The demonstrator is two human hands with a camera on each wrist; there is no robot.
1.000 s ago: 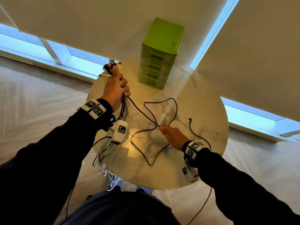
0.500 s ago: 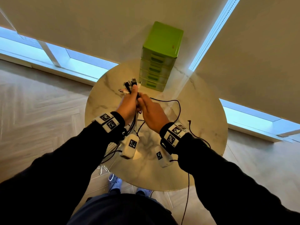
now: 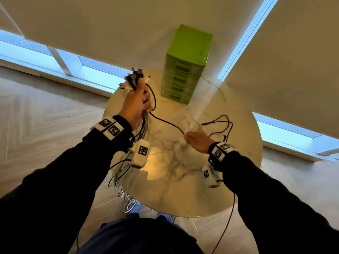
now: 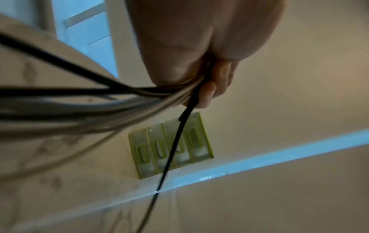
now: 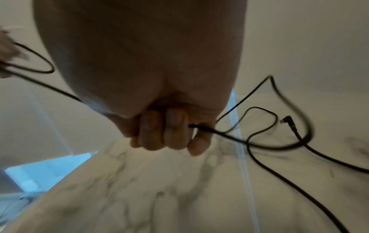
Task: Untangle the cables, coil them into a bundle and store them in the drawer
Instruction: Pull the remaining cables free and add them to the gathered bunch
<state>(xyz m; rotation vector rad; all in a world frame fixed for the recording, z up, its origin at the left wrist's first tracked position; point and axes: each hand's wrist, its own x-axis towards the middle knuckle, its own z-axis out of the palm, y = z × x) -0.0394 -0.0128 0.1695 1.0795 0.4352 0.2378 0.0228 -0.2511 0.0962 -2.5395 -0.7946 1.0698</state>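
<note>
My left hand (image 3: 137, 99) is raised over the table's far left and grips a bundle of black, grey and white cables (image 4: 111, 100), their plugs (image 3: 134, 77) sticking out above the fist. The bundle's tails (image 3: 124, 173) hang off the table's left edge toward the floor. A black cable (image 3: 165, 121) runs from that fist down to my right hand (image 3: 196, 142), which grips it (image 5: 201, 128) low over the table's middle. Its slack (image 3: 222, 123) lies in loops on the right, ending in an angled plug (image 5: 287, 121). The green drawer unit (image 3: 187, 65) stands at the table's far edge, all drawers closed.
The round marble table (image 3: 174, 189) fills the middle of the head view, with my shoes (image 3: 134, 209) below its near edge. Light wooden floor (image 3: 45, 110) lies left and right. A wall with low window strips (image 3: 91, 74) stands close behind the drawer unit.
The hands were together near the drawer unit half a second ago. They have since parted: the left rose up and left with the bundle, the right slid down the black cable to the table's middle.
</note>
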